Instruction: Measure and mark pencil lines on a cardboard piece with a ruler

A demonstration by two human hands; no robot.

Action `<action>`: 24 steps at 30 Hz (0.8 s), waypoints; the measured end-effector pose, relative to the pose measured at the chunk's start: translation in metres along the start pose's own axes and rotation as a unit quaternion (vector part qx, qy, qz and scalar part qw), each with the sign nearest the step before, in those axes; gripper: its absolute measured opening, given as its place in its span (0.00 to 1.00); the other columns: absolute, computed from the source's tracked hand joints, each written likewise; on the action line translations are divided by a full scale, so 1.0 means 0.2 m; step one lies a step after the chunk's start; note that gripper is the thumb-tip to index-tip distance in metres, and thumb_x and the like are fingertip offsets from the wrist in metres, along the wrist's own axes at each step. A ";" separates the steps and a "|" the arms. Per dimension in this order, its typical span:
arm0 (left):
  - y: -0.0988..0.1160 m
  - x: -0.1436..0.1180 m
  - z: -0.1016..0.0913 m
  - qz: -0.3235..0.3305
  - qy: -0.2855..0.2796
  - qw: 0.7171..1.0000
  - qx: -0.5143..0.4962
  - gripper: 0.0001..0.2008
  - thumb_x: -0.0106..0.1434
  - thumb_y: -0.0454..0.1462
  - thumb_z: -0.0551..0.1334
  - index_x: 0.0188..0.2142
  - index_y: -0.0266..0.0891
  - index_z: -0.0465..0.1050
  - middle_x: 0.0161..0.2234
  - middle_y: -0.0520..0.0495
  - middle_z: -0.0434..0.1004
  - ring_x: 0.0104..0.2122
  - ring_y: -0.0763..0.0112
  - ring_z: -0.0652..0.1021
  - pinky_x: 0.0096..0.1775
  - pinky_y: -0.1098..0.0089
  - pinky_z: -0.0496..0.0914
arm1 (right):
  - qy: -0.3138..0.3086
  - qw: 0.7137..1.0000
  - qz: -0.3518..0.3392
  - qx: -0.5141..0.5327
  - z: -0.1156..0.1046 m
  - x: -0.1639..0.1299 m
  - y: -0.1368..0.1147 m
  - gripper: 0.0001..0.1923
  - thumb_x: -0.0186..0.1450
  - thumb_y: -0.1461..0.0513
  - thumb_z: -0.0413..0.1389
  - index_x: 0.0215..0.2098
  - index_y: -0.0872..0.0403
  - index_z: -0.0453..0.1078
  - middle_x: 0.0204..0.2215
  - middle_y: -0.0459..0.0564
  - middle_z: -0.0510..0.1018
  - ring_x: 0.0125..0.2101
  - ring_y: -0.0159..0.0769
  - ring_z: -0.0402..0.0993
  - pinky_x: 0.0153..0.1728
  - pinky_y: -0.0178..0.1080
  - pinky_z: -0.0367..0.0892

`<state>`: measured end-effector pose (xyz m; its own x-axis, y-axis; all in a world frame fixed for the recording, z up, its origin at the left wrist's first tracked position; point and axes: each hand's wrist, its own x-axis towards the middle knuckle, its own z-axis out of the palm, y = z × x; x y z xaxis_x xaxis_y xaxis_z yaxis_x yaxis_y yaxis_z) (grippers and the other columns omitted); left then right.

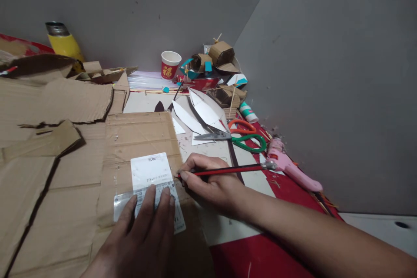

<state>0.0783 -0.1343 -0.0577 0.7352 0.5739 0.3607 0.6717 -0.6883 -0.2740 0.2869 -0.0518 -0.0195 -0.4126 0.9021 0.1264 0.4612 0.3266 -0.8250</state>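
My left hand (143,234) lies with its fingers stretched out, pressing a clear ruler (122,205) down on a flat piece of brown cardboard (138,132). Under the ruler, a white printed label (148,169) is stuck to the cardboard. Pinched in my right hand (216,186) is a red and black pencil (233,169). Its tip is at the cardboard's right edge, close to the ruler's end, though I cannot tell whether it touches. Just beyond that hand lie scissors (249,143) with orange and green handles, blades pointing left.
More cardboard pieces (71,100) overlap on the left. Behind stand a yellow bottle (63,41) and a red and white paper cup (170,65). White paper cutouts (206,108) lie past the scissors. A pink glue gun (293,169) rests by the grey wall (342,74) on the right.
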 end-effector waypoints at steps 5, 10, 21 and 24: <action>0.00 0.01 -0.01 0.000 0.005 1.000 0.001 0.21 0.61 0.40 0.56 0.53 0.38 0.72 0.56 0.40 0.71 0.54 0.51 0.68 0.54 0.56 0.57 | 0.007 1.000 -0.005 -0.001 0.00 0.00 0.00 0.06 0.64 0.64 0.54 0.29 0.55 0.69 0.23 0.44 0.72 0.24 0.28 0.65 0.25 0.31 0.61; 0.00 0.02 -0.01 -0.002 0.010 1.000 -0.001 0.20 0.62 0.39 0.55 0.52 0.37 0.73 0.55 0.40 0.71 0.54 0.51 0.68 0.54 0.56 0.57 | -0.016 1.000 0.006 0.015 0.00 0.00 -0.01 0.07 0.61 0.65 0.53 0.24 0.55 0.67 0.20 0.43 0.70 0.22 0.27 0.62 0.23 0.31 0.59; 0.00 0.00 0.00 0.002 0.007 1.000 0.000 0.21 0.63 0.40 0.54 0.53 0.37 0.71 0.55 0.40 0.72 0.55 0.51 0.68 0.56 0.55 0.56 | 0.027 0.961 0.109 0.253 0.00 -0.02 0.00 0.12 0.67 0.55 0.54 0.30 0.54 0.66 0.22 0.45 0.74 0.18 0.25 0.63 0.20 0.30 0.58; 0.00 0.00 0.00 0.004 0.008 1.000 0.004 0.21 0.62 0.40 0.55 0.53 0.37 0.71 0.56 0.40 0.71 0.55 0.51 0.68 0.57 0.55 0.55 | 0.049 0.964 0.102 0.241 0.00 -0.03 0.00 0.09 0.66 0.58 0.56 0.30 0.55 0.67 0.23 0.45 0.75 0.20 0.26 0.65 0.20 0.30 0.60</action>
<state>0.0777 -0.1337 -0.0574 0.7390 0.5610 0.3731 0.6666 -0.6892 -0.2840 0.2889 -0.0572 -0.0214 -0.2653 0.9636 -0.0338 0.0976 -0.0081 -0.9952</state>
